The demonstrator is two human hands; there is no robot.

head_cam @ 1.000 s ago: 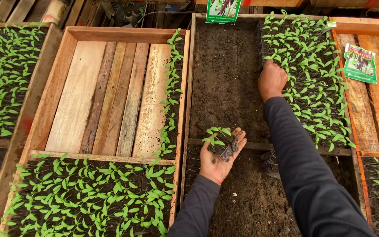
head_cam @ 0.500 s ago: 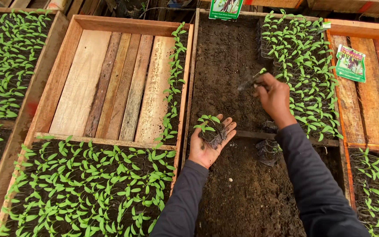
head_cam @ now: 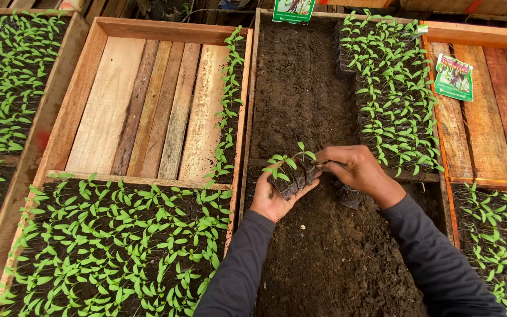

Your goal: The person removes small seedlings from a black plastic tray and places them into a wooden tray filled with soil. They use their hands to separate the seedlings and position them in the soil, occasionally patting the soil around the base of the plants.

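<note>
While my left hand (head_cam: 274, 196) lies palm up with fingers curled loosely around a small clump of seedlings (head_cam: 291, 170) in dark soil plugs, my right hand (head_cam: 353, 170) pinches its fingertips together on the clump's right edge. Both hover over the soil-filled wooden tray (head_cam: 300, 88), where seedlings fill the right strip (head_cam: 391, 100). The tray to the left (head_cam: 148, 111) shows bare slats with one seedling row.

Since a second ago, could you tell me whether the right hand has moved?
Yes. The right hand has come back from the seedling rows to the clump of seedlings in the left hand.
</note>
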